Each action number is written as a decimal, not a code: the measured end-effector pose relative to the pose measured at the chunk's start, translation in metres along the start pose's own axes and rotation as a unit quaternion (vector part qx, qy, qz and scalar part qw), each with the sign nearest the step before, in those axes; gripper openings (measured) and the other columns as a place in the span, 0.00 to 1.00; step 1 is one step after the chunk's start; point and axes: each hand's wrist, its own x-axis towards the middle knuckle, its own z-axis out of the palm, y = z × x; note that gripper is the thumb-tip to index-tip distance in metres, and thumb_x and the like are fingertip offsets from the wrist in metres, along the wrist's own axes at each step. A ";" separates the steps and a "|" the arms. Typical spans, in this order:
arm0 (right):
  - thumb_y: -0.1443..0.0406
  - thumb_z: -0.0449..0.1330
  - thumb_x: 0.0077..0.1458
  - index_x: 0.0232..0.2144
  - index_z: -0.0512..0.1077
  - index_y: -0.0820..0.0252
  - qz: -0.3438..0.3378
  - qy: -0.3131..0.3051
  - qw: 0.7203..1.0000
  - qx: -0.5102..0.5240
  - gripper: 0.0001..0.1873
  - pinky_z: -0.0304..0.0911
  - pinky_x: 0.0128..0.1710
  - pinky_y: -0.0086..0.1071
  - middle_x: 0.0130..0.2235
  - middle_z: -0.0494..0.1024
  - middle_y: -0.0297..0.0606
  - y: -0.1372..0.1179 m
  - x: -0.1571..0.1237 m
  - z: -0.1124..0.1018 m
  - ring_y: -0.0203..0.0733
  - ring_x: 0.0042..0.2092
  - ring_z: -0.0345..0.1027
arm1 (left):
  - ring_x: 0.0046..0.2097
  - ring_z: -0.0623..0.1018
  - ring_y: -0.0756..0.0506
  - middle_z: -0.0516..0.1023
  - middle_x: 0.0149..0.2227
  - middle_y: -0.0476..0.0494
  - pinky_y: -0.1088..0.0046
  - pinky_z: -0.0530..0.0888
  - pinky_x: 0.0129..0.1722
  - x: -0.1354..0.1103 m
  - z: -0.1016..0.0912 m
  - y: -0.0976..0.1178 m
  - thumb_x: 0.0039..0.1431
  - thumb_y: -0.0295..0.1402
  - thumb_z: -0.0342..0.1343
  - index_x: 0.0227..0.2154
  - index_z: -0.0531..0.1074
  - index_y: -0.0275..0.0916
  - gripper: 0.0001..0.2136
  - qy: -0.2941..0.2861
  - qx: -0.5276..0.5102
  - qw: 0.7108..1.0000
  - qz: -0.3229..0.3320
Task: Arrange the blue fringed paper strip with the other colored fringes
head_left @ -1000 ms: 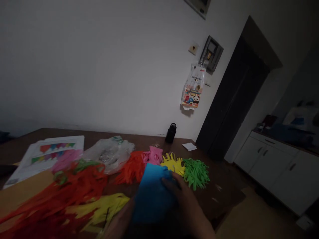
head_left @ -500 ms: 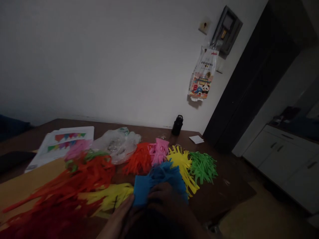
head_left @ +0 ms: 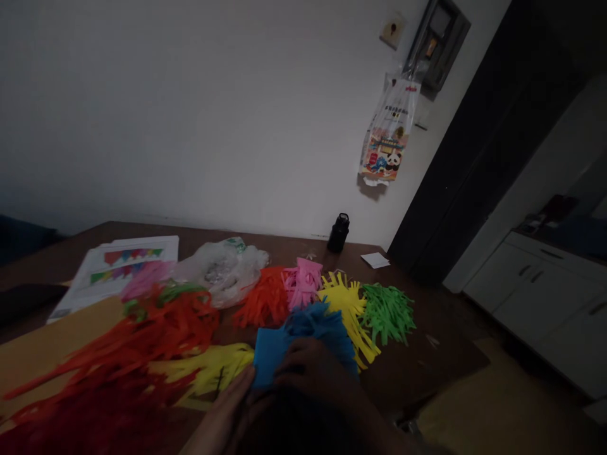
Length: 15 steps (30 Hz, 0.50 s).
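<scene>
A blue fringed sheet [head_left: 269, 355], of paper or thin cloth, lies at the near edge of the table, its cut strips spreading to the right. My left hand [head_left: 230, 404] grips its plain left edge, thumb along the side. Over the middle of the sheet, the fingers of my right hand [head_left: 313, 373] are bent and closed on it. A dark shape at the bottom hides parts of both hands. Just beyond lie fringed bundles in orange [head_left: 265, 300], pink [head_left: 303, 281], yellow [head_left: 346, 306] and green [head_left: 387, 313].
Left of my hands are a loose yellow fringe [head_left: 213, 366] and a heap of red and orange strips [head_left: 156, 335]. Farther back lie printed sheets [head_left: 85, 284] and a clear plastic bag [head_left: 227, 268]. A black bottle [head_left: 338, 234] and a white card [head_left: 375, 260] stand near the wall.
My right hand has shifted slightly up and left on the blue fringed sheet. My left hand keeps its place at the edge. The view has tilted a little.
</scene>
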 end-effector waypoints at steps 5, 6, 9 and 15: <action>0.64 0.66 0.57 0.33 0.80 0.61 -0.027 -0.018 0.999 -0.027 0.05 0.61 0.38 0.25 0.35 0.78 0.34 -0.005 0.005 -0.005 0.34 0.37 0.71 | 0.55 0.77 0.37 0.80 0.52 0.39 0.64 0.81 0.47 0.001 0.001 -0.001 0.60 0.30 0.59 0.47 0.74 0.37 0.13 0.004 -0.007 1.000 -0.002; 0.64 0.66 0.57 0.32 0.79 0.62 -0.031 -0.026 0.998 -0.044 0.05 0.61 0.38 0.25 0.34 0.78 0.34 -0.007 0.007 -0.007 0.34 0.37 0.71 | 0.56 0.77 0.37 0.80 0.52 0.39 0.64 0.81 0.47 0.001 0.001 -0.001 0.60 0.30 0.58 0.47 0.74 0.37 0.12 0.006 -0.006 1.000 0.000; 0.65 0.65 0.57 0.32 0.78 0.62 -0.044 -0.050 0.991 -0.113 0.05 0.61 0.39 0.26 0.33 0.77 0.33 -0.011 0.010 -0.010 0.34 0.38 0.71 | 0.56 0.76 0.37 0.80 0.52 0.39 0.63 0.81 0.47 0.002 -0.001 -0.002 0.61 0.31 0.58 0.47 0.75 0.37 0.12 0.003 0.003 1.000 0.004; 0.66 0.64 0.59 0.33 0.73 0.62 -0.044 -0.036 0.979 -0.195 0.04 0.61 0.43 0.27 0.37 0.77 0.34 -0.017 0.013 -0.010 0.36 0.41 0.69 | 0.57 0.76 0.37 0.80 0.51 0.42 0.61 0.80 0.49 0.010 -0.011 -0.012 0.54 0.38 0.64 0.46 0.75 0.41 0.16 -0.001 0.034 0.999 0.029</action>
